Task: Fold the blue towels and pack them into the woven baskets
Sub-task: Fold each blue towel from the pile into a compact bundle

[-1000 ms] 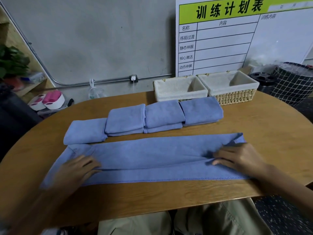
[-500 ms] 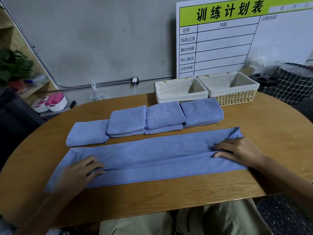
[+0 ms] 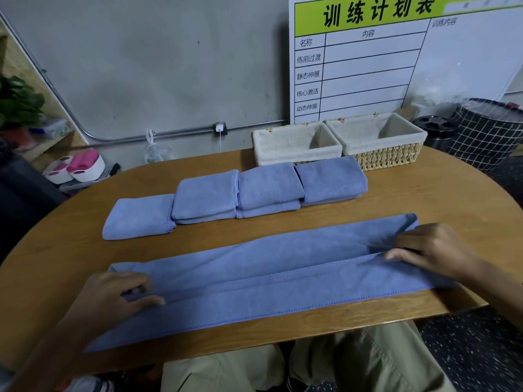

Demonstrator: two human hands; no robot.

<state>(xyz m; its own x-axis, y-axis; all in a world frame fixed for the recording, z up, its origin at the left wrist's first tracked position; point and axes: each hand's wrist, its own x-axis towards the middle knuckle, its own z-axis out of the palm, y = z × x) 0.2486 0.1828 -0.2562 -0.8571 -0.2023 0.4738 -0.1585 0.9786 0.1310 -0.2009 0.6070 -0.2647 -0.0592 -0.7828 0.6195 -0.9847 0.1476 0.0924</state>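
A long towel [image 3: 254, 281] lies flat near the table's [image 3: 424, 199] front edge, folded into a narrow strip. Its long axis runs left to right, the right end angled slightly away from the person. The left hand [image 3: 113, 295] pinches a fold at the left end; the right hand [image 3: 430, 250] pinches a fold at the right end. Behind the strip, four folded towels [image 3: 268, 188] sit in one row, touching side by side. Two baskets [image 3: 339, 142] stand at the far edge, side by side, both unfilled.
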